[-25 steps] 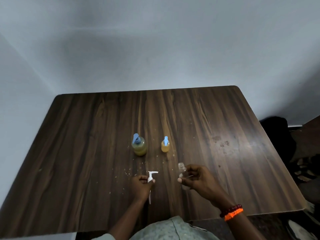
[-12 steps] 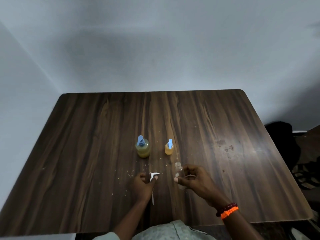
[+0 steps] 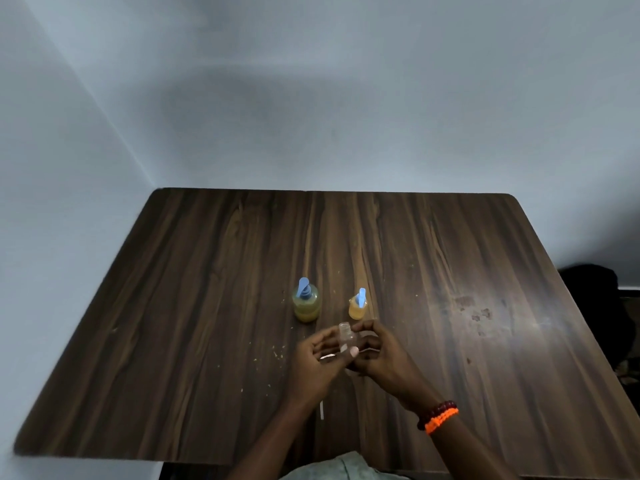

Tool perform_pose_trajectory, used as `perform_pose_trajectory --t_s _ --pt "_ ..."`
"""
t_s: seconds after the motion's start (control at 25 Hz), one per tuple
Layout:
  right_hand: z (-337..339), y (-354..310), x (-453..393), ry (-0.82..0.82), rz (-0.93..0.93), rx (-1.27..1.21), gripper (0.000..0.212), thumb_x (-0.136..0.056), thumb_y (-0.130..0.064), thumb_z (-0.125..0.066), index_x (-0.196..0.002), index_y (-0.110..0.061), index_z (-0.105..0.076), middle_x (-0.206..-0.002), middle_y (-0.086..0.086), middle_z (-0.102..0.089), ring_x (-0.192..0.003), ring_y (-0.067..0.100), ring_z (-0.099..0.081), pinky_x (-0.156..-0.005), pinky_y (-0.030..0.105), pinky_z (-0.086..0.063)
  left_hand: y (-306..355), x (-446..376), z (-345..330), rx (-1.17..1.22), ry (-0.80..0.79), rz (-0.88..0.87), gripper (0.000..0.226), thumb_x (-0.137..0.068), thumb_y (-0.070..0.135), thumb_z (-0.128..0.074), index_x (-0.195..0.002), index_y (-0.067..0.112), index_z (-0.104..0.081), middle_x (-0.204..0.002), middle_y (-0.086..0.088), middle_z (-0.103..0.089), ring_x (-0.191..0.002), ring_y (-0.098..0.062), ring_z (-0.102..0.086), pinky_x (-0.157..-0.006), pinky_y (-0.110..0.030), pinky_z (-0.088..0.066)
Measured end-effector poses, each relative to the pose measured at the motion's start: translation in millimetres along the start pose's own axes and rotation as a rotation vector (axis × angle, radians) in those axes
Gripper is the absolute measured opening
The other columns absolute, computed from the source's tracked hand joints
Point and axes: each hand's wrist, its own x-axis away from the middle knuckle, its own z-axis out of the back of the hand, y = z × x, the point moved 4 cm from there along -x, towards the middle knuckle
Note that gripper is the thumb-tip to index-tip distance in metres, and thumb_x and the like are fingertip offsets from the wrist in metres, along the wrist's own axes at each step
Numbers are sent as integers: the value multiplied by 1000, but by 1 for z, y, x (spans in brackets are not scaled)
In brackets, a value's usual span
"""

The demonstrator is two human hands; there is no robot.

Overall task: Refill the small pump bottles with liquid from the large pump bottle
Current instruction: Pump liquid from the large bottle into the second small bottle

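Observation:
The large pump bottle [image 3: 305,305], holding yellowish liquid under a blue pump, stands mid-table. Just right of it is a small pump bottle [image 3: 357,307] with orange liquid and a blue pump. Nearer me, my right hand [image 3: 379,358] grips a small clear bottle [image 3: 346,337] that has no cap, held tilted just above the table. My left hand [image 3: 313,367] is pressed up against it from the left and holds a white pump; only its thin tube [image 3: 322,410] shows, sticking out below the hand. The pump head is mostly hidden between my fingers.
The dark wooden table [image 3: 207,306] has crumbs near my hands and a stained patch [image 3: 474,311] at the right. Grey walls close in behind and on the left. A dark object [image 3: 588,299] sits off the table's right edge.
My left hand has moved right with the white pump and now meets my right hand at the clear bottle. The view has tilted up.

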Motion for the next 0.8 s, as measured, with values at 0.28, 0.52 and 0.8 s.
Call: perform_pose_trajectory --t_s 0.28,0.52,0.8 --pt "-16 -5 -28 -132 -6 252 62 -81 -5 -82 -133 -19 -51 -117 4 -68 -102 18 -72 -78 24 -61 -14 -1 38 14 137 34 30 -81 18 -88 -108 25 -78 -103 5 -84 -100 -14 -80 -85 -31 -64" --pt "-41 -19 -93 79 130 391 53 -84 0 -71 -132 -13 -54 -103 -12 -66 -94 -2 -69 -72 8 -52 -29 3 86 35 365 77 29 -80 11 -87 -97 32 -76 -95 5 -84 -90 -6 -80 -71 -18 -62" --pt "-64 -8 -151 -23 141 405 70 -78 -14 -88 -137 -12 -52 -127 0 -67 -116 18 -65 -108 46 -52 -34 -1 98 36 338 96 31 -81 10 -87 -105 26 -76 -98 4 -84 -94 -10 -80 -73 -17 -62"
